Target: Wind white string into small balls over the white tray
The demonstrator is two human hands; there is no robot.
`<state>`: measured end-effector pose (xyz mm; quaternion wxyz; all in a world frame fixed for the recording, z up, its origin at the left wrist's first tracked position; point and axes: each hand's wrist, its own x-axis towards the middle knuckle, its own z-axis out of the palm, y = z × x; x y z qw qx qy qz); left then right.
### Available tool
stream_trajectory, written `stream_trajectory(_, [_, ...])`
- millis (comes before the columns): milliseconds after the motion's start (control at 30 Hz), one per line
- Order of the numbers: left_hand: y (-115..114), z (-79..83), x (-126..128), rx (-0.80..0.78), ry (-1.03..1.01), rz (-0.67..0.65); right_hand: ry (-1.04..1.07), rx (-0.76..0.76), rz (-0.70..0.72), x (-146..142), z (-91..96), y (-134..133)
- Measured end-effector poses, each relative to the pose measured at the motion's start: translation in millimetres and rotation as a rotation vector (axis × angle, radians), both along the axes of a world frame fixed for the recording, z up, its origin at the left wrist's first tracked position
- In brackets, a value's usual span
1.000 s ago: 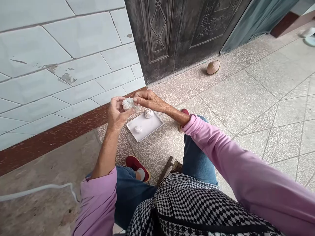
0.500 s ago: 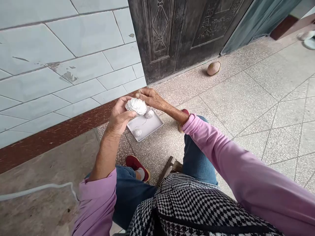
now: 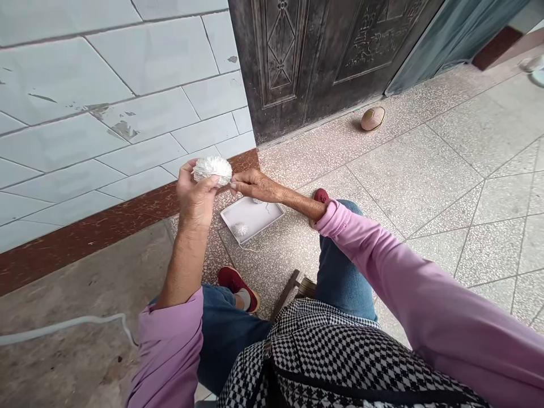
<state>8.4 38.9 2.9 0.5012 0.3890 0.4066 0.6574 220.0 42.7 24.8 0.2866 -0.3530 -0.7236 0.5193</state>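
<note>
My left hand (image 3: 196, 195) is raised and holds a white spiky ball of paper or thread (image 3: 212, 170) in its fingers. The closed fingertips of my right hand (image 3: 255, 185) are at the ball's lower right edge; anything fine between them is too small to tell. Below my hands lies a white rectangular tray (image 3: 255, 218). A small white tufted ball (image 3: 241, 229) rests on it, and a thin thread (image 3: 266, 208) runs across it. My right hand hides the tray's far corner.
A dark embossed metal door (image 3: 323, 62) and a tiled wall (image 3: 127, 85) with brown skirting (image 3: 204, 187) stand ahead. A tan oval object (image 3: 373, 119) lies on the terrazzo floor (image 3: 408, 187). A checkered bag (image 3: 340, 362) sits on my lap. A white cable (image 3: 63, 326) lies at the left.
The spiky ball has risen to the upper left, away from the tray, and looks rounder and fuller. My right hand has moved left and lower. The ball at the tray's far corner is now hidden.
</note>
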Motion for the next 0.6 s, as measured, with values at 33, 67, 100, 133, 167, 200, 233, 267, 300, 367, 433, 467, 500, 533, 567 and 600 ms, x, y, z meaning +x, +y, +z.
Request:
stream_trajectory(33, [1,-2.2,-1,0.002,0.031,0.021,-0.009,0.005,0.016,0,3.2,-3])
stream_trajectory(67, [3,-4.3,-2,0.001,0.073,0.037,-0.019,0.009,0.028,0,6.4,-5])
stream_trajectory(100, [3,-6.1,-3,-0.002,0.121,0.048,-0.025,0.013,0.034,0,9.6,-6])
stream_trajectory(133, [4,-7.6,-4,-0.006,0.174,0.052,-0.027,0.017,0.031,1,12.5,-7])
stream_trajectory(167, [4,-8.6,-4,-0.007,0.223,0.050,-0.024,0.022,0.021,2,15.1,-8])
stream_trajectory(200, [4,-8.9,-4,-0.008,0.265,0.041,-0.017,0.030,0.003,4,17.3,-7])
stream_trajectory(233, [3,-8.4,-4,-0.012,0.301,0.024,-0.004,0.042,-0.021,6,18.9,-6])
stream_trajectory(267, [1,-7.1,-3,-0.021,0.334,-0.003,0.011,0.058,-0.050,9,19.8,-4])
stream_trajectory(300, [-1,-4.9,-3,-0.033,0.365,-0.036,0.026,0.075,-0.084,13,20.0,-1])
stream_trajectory(367, [-7,1.2,-2,-0.061,0.429,-0.125,0.050,0.111,-0.143,20,18.1,6])
stream_trajectory(433, [-13,8.5,-1,-0.093,0.477,-0.244,0.075,0.151,-0.178,27,13.6,14])
stream_trajectory(467, [-17,12.0,-1,-0.112,0.482,-0.307,0.090,0.169,-0.188,29,10.8,17])
stream_trajectory(500, [-20,15.1,0,-0.130,0.472,-0.365,0.109,0.183,-0.192,30,8.0,20])
stream_trajectory(533, [-22,17.7,0,-0.143,0.449,-0.411,0.132,0.190,-0.192,30,5.5,22])
stream_trajectory(567, [-24,19.6,1,-0.150,0.417,-0.441,0.157,0.188,-0.192,29,3.4,24])
stream_trajectory(600, [-25,20.8,2,-0.147,0.383,-0.456,0.179,0.180,-0.194,27,1.7,25])
